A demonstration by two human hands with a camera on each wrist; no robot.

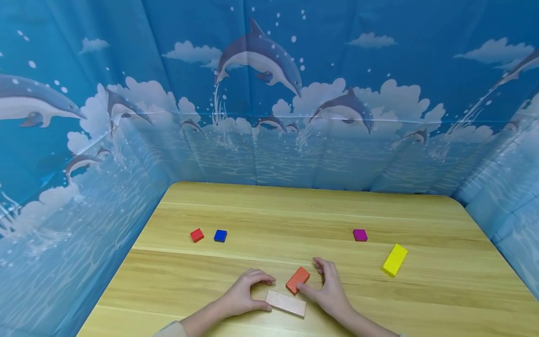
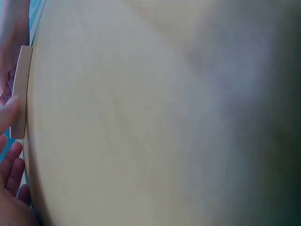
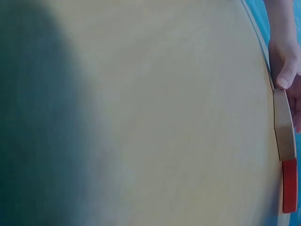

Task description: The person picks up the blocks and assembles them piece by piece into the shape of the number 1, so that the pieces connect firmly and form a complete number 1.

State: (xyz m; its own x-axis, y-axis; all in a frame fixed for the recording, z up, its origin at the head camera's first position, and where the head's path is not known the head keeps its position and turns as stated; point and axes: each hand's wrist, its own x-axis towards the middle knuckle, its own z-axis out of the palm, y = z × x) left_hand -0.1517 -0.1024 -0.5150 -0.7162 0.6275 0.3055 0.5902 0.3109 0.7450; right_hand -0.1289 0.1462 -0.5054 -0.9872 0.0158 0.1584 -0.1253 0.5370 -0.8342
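- Orange block (image 1: 297, 280) lies on the counter (image 1: 168, 271), between both hands, just left of the right hand (image 1: 332, 297), which is nearer to it.
- Long axis slants in my head view: far end right, near end left.
- Right hand: loose, no grasp; thumb at the block's near right edge, fingers apart from it, beyond and to the right.
- Left hand (image 1: 244, 294): fingers relaxed, thumb against the left end of the pale block (image 1: 286, 303), forefinger clear of it; I see no pinch.
- Pale block runs left to right, right end closer to me, so the two long axes lie roughly crosswise.
- Key relation, my call: that angle, plus the orange block's near end just beyond the pale block's far long side. Touching or not, I can't tell.
- Yellow block (image 1: 395, 260): well apart, right.
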